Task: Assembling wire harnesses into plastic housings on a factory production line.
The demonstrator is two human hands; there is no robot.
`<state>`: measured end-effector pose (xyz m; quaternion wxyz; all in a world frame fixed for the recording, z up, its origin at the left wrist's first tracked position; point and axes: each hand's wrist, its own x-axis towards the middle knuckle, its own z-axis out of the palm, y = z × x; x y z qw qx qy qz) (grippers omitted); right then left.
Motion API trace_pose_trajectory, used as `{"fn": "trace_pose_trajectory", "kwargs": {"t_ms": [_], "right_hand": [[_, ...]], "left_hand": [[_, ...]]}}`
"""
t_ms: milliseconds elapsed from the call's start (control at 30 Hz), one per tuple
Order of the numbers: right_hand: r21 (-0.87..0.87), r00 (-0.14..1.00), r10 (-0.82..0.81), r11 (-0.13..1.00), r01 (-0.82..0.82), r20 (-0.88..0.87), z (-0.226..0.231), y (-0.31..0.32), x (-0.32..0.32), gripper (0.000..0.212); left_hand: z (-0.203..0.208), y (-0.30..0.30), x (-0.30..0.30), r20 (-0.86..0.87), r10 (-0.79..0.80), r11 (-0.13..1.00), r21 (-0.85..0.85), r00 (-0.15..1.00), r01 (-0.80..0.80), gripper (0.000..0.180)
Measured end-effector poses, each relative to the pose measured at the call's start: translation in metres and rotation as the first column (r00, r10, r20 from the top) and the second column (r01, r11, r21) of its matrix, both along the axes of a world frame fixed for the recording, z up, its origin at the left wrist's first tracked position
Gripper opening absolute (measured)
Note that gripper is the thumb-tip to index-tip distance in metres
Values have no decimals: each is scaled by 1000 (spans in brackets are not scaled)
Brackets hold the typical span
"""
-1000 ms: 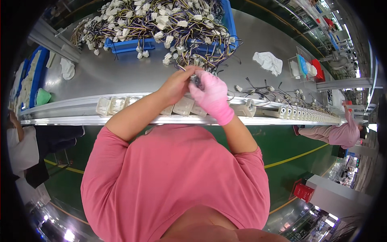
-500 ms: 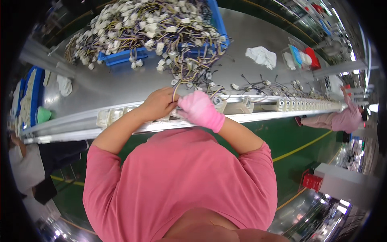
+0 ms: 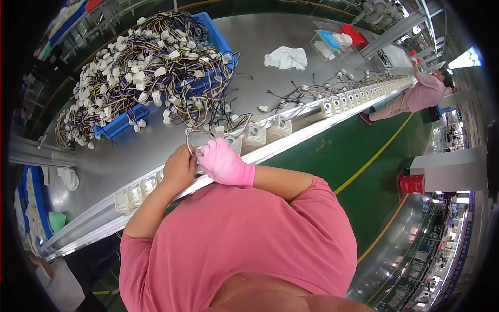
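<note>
My bare left hand (image 3: 180,167) is closed at the table's front edge, its fingertips pinching a yellow-and-dark wire harness (image 3: 188,139) whose loop rises between my hands. My right hand (image 3: 222,162), in a pink glove, is curled tightly against the left fingertips; whatever lies inside its fingers is hidden. Both hands are over a metal rail (image 3: 291,142) that carries a row of white plastic housings (image 3: 254,136). Some housings show to the right of the hands, others (image 3: 134,195) beside my left forearm.
A tangled heap of wire harnesses with white connectors (image 3: 140,78) overflows a blue bin (image 3: 215,36). A white cloth (image 3: 286,58) and a clear tray with a blue packet (image 3: 328,39) lie farther right. Another person (image 3: 423,91) stands at the rail's far right end.
The view has turned, so the rail now slants up to the right. My hands stay together at the rail, with the wire loop still between them.
</note>
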<state>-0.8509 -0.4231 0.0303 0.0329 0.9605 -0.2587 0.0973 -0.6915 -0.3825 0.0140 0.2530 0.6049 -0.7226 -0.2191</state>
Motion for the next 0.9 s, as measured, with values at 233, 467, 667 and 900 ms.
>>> {"fn": "trace_pose_trajectory", "kwargs": {"t_ms": [233,467,667,900], "right_hand": [[163,978,-159,977,137,134,1,9,5,19],[-8,990,-107,994,107,-87,-2,12,14,14],[228,991,30,972,-59,127,35,-5,4,23],[337,954,277,893,-299,114,37,-48,8,42]], "left_hand": [[3,1,1,-38,-19,998,52,999,21,17],[5,2,2,1,-16,997,77,1000,16,17],[15,-1,5,97,-85,988,140,992,71,21],[1,-11,6,142,-239,971,12,961,239,16]]}}
